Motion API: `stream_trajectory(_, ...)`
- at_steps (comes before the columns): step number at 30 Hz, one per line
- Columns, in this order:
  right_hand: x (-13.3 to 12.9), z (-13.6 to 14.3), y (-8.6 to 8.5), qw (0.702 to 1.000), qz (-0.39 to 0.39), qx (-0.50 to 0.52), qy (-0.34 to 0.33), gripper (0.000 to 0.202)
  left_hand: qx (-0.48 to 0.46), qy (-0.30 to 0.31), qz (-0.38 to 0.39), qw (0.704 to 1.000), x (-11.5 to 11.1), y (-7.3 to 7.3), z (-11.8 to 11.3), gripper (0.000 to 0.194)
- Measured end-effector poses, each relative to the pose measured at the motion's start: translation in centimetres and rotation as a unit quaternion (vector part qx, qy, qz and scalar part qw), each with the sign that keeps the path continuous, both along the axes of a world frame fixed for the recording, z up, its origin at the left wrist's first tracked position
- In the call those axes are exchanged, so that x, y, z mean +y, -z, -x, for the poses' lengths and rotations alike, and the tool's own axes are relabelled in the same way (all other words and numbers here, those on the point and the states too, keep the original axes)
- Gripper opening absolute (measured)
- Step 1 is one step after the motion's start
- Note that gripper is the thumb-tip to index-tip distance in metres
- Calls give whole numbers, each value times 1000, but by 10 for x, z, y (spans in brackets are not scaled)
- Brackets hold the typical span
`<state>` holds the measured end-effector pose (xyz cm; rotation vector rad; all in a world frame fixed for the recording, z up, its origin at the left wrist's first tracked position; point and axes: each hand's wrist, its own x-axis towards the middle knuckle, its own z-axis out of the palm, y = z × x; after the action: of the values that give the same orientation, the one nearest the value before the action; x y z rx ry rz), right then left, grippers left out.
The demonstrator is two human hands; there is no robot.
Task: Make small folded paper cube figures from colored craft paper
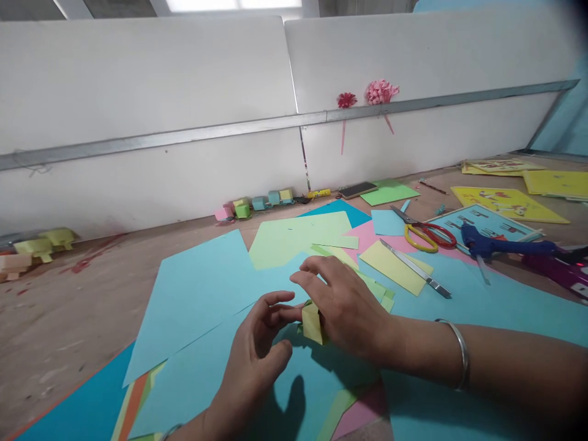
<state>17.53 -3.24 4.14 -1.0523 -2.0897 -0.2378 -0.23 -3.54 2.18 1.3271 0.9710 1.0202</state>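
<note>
A small folded yellow-green paper piece (312,323), boxy like a little block, is just above the light blue paper sheet (202,380). My right hand (346,306) reaches over it from the right and seems to hold its right side; some of those fingers are hidden behind it. From the left, my left hand (261,343) comes close with curved fingers, the thumb standing well apart. Its fingertips reach the left side of the paper piece. Darker green bits show at the piece's edges, partly covered by the hands.
Right of my hands lie tweezers (416,268), scissors (422,234) and a blue glue gun (500,244). Small folded paper blocks (242,209) line the white board's foot; more paper shapes (34,248) sit far left. A phone (358,190) and yellow cards (508,204) lie at the back.
</note>
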Motion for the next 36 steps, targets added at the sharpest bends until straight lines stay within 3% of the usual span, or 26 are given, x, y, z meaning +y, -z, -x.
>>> stream_trajectory(9,0,-1,2,1000,19,-7,2,25,-37,-13,50,998,-4,-7,-6,50)
stream_trajectory(17,2,-4,4,999,38,-13,8,30,-58,-2,94,994,1,-3,-2,50)
stream_trajectory(36,2,-4,4,1000,22,-13,2,27,-76,6,96,993,2,-1,0,46)
